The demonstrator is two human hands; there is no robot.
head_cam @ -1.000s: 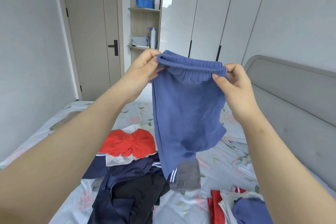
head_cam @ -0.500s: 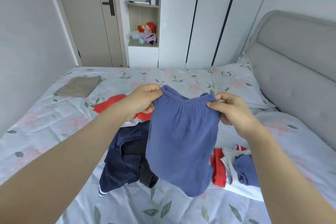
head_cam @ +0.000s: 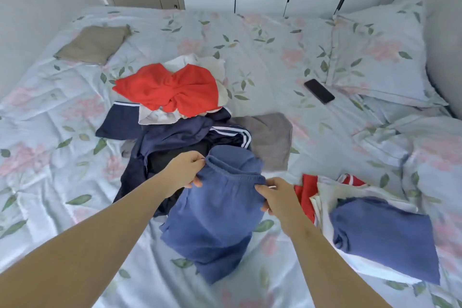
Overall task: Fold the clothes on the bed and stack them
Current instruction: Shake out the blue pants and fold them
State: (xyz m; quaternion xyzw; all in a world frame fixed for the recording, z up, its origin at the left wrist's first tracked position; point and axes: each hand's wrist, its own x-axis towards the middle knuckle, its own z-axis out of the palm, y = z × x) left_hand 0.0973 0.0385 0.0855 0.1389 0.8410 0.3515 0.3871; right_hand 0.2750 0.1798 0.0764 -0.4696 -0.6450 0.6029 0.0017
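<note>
I hold blue shorts (head_cam: 215, 222) by the elastic waistband, low over the bed. My left hand (head_cam: 183, 172) pinches the left end of the band and my right hand (head_cam: 275, 196) pinches the right end. The legs of the shorts crumple onto the floral sheet (head_cam: 62, 182). Behind them lies a loose heap: navy striped clothes (head_cam: 180, 137), a red garment (head_cam: 172, 89) over white cloth, and a grey piece (head_cam: 270, 137). At the right sits a stack (head_cam: 382, 235) with a folded blue garment on top of white and red ones.
A folded khaki garment (head_cam: 92, 44) lies at the far left of the bed. A black phone (head_cam: 319, 91) rests near the pillow (head_cam: 380, 52) at the right. Wardrobe doors and a room door stand beyond the bed's far edge.
My hands have lowered the blue shorts from chest height down to the bed, and the legs now touch the sheet. My view has tilted down, so the shelves are out of sight.
</note>
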